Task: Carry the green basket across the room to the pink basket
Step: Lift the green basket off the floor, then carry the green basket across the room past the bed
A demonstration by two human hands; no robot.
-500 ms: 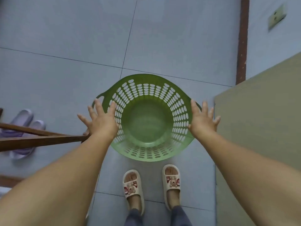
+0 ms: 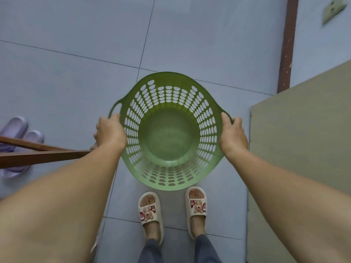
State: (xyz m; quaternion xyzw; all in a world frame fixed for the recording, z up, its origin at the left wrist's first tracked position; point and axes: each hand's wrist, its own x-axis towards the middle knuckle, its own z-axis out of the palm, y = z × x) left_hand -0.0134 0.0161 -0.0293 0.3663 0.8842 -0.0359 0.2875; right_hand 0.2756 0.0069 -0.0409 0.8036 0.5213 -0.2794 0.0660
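**Green basket gripped at both handles, carry not yet begun**

Green basket, round, perforated, empty, upright between both hands, directly ahead of the slippered feet; whether resting on the tiled floor or just raised, not determinable. Left hand closed on the rim at the left handle, thumb along the rim and fingers curled underneath, out of sight. Right hand closed likewise over the right handle, mostly covering it. Outward from the left hand: wooden bars, and beyond them a pair of lilac slippers. Just outside the right hand: a flat olive-beige surface; farther ahead, a brown vertical strip against the wall. Pink basket absent from view. Progress judged early: grasp made on both sides; lift, walk across the room and set-down beside the pink basket all remaining.
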